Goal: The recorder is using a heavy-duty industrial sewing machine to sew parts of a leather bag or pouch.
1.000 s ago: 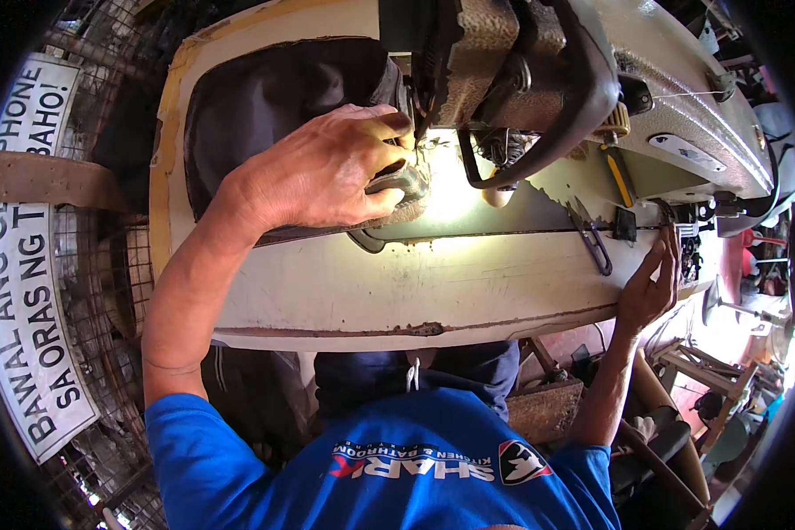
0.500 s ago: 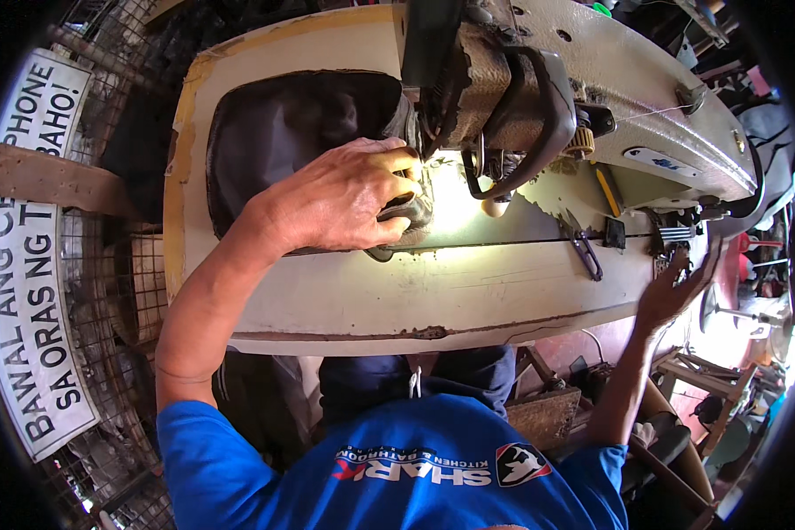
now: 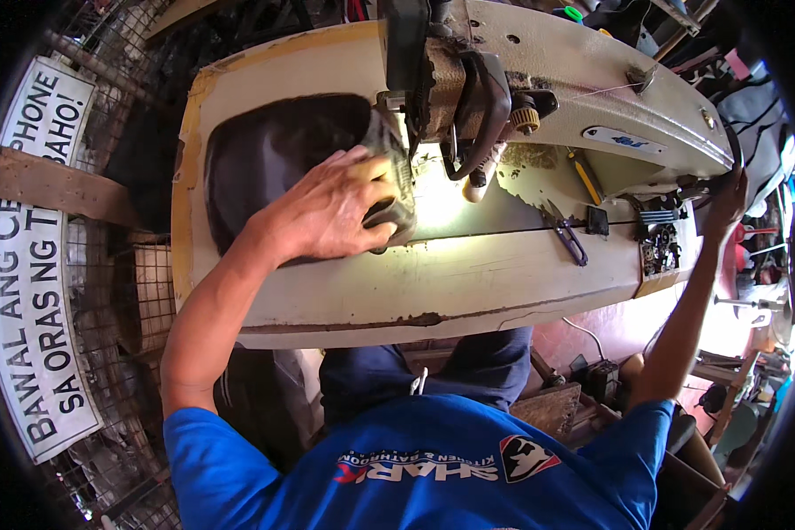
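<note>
My left hand (image 3: 340,208) grips a dark brown leather piece (image 3: 256,168) by its folded edge, just left of the lit needle area of a sewing machine (image 3: 565,88). My right hand (image 3: 730,196) is raised at the machine's right end, fingers on the handwheel (image 3: 731,150). Between my hands, purple-handled snips (image 3: 570,238), a small black block (image 3: 596,221) and a yellow-handled tool (image 3: 585,175) lie on the machine bed.
The pale worktop (image 3: 344,291) has a worn front edge. A container of small metal parts (image 3: 661,249) sits at its right. On the left are wire mesh (image 3: 150,291), a wooden slat (image 3: 53,177) and a white sign (image 3: 35,353). Wooden items and clutter crowd the lower right.
My right hand has risen from the table's right edge to the handwheel. My left hand and the leather sit slightly lower relative to the needle, and the view has shifted a little.
</note>
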`<action>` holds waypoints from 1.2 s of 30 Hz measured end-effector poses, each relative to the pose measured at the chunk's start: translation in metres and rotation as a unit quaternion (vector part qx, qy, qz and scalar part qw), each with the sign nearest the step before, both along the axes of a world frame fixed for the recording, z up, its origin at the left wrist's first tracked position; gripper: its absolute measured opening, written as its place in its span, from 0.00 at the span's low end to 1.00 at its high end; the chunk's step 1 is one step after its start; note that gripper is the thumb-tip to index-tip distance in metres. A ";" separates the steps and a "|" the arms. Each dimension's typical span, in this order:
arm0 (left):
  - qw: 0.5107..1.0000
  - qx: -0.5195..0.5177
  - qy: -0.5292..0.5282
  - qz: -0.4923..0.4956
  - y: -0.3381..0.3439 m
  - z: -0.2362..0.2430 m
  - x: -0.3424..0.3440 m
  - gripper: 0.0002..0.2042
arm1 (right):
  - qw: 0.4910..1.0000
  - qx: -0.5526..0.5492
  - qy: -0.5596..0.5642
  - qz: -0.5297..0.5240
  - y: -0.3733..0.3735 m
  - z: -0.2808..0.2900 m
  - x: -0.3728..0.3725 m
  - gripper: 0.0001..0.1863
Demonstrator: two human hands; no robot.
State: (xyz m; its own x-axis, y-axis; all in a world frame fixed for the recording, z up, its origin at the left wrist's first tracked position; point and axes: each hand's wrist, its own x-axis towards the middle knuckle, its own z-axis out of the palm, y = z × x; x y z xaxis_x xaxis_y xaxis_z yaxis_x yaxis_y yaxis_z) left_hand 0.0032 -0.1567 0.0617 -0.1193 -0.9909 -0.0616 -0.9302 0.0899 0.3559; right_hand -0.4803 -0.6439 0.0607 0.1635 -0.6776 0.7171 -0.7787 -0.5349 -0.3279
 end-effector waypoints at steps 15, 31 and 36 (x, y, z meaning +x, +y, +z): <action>0.991 -0.056 -0.036 0.113 0.074 0.011 -0.007 0.16 | 0.947 0.104 -0.304 -0.008 0.056 -0.051 0.031 0.28; 0.992 0.054 -0.072 0.094 0.035 0.007 0.021 0.22 | 0.990 -0.092 -0.075 -0.081 0.165 -0.009 0.071 0.24; 0.972 0.189 -0.103 0.098 0.016 0.015 0.034 0.18 | 0.943 0.123 0.200 0.235 0.316 -0.050 0.125 0.17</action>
